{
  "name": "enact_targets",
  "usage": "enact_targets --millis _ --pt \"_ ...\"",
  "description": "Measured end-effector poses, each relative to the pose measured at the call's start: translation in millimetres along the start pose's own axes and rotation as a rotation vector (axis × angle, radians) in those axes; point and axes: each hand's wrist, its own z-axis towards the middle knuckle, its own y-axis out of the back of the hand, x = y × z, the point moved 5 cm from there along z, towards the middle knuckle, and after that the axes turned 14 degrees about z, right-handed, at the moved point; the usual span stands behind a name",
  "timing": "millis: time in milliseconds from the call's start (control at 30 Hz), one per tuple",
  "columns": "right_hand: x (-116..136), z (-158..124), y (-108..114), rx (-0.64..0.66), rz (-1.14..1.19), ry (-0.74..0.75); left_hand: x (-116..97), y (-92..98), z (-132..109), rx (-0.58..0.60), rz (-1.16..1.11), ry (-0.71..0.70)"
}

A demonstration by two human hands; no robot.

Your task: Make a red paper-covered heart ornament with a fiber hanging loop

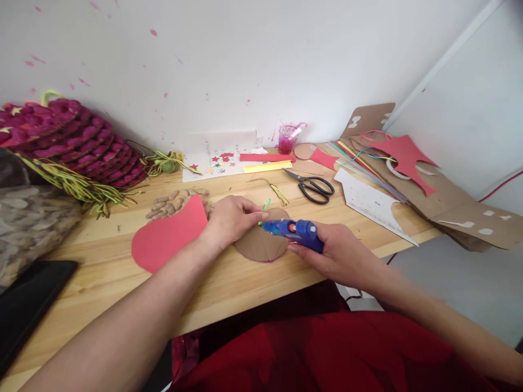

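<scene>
My right hand [339,255] is closed around a blue glue gun [292,230], whose nozzle points left over a brown cardboard disc [261,245] lying on the wooden table [102,256]. My left hand [231,218] rests on the disc's left side, fingers pinched on a thin green loop of cord [266,204] right at the nozzle tip. A red paper shape [167,237] lies just left of my left hand.
Black scissors [312,188] lie behind the disc. Peanut shells [171,202], red and yellow paper strips [267,162], a pink cup [288,137], and a star sheet sit farther back. A magenta scaled craft piece [73,141] fills the left; cardboard scraps [441,196] fill the right.
</scene>
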Motion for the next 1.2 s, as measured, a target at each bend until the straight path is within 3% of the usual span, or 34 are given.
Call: enact_targets --millis 900,1200 --pt "-23 9 3 0.011 0.109 -0.12 6 -2.0 6 -0.074 0.077 -0.002" --pt "-30 13 2 0.024 0.339 -0.321 6 -0.8 7 -0.096 0.086 -0.006"
